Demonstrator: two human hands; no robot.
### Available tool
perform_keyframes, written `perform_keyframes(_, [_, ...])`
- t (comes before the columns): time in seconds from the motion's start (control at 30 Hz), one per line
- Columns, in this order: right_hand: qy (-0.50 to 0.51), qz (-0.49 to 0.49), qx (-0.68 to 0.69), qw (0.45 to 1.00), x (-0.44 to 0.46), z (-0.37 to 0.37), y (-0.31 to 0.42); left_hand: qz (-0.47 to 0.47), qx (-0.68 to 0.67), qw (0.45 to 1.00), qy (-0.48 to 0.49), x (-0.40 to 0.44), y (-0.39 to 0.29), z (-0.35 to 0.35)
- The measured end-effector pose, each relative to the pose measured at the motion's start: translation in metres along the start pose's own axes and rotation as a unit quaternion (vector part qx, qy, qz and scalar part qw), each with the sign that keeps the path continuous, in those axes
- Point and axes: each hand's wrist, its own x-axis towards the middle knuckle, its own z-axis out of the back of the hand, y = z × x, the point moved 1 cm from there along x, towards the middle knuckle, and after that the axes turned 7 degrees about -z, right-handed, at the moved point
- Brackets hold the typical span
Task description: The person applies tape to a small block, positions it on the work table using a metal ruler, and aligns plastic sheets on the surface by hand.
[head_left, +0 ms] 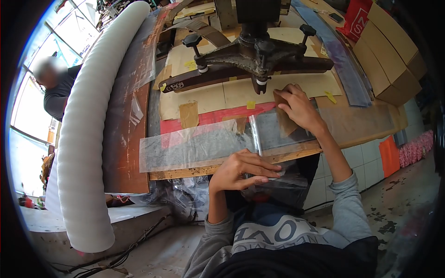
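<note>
My left hand [244, 170] is closed on a piece of clear plastic film [294, 181] just off the table's front edge. Its fingers lie together, and the film reaches out to the right of them. My right hand [299, 109] is on the worktop, with bent fingers and thumb at the upper edge of a brown flap [286, 121], which they seem to pinch. Between the hands, a narrow shiny strip of film [255, 135] stands across a long clear plastic sheet [194, 149] on the table. Red material [178, 132] shows under the sheet.
A heavy press head [259, 55] with a dark curved bar [278, 69] hangs over the board, close above my right hand. A white foam roll [88, 125] runs along the left. Cardboard boxes [384, 60] stand at right. Another person [58, 97] is beyond the roll.
</note>
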Motion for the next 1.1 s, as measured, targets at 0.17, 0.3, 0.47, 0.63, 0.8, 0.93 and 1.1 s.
perform_keyframes(0.17, [-0.014,0.035,-0.032,0.999,-0.01,0.008,0.015,0.014,0.023,0.999,0.027,0.001,-0.003,0.002])
perform_keyframes(0.3, [0.004,0.064,-0.051,0.997,-0.033,0.012,0.025,0.013,0.025,0.999,0.027,0.003,-0.004,0.002])
perform_keyframes(0.47, [-0.027,0.077,-0.105,0.991,-0.047,0.0,0.024,0.011,0.039,0.999,-0.008,0.003,-0.002,-0.002])
perform_keyframes(0.63, [-0.076,0.069,-0.08,0.992,-0.038,-0.006,0.018,0.048,0.074,0.992,-0.091,0.014,-0.015,-0.006])
perform_keyframes(0.8, [-0.046,0.042,-0.032,0.998,-0.039,-0.003,0.017,0.024,0.114,0.987,-0.106,0.016,-0.029,-0.011])
perform_keyframes(0.93, [-0.016,0.0,0.031,0.999,-0.034,0.008,0.018,0.027,0.141,0.986,-0.087,0.01,-0.032,-0.014])
perform_keyframes(1.1, [0.036,-0.07,0.187,0.979,-0.014,0.011,0.009,0.037,0.157,0.983,-0.089,0.009,-0.035,-0.016])
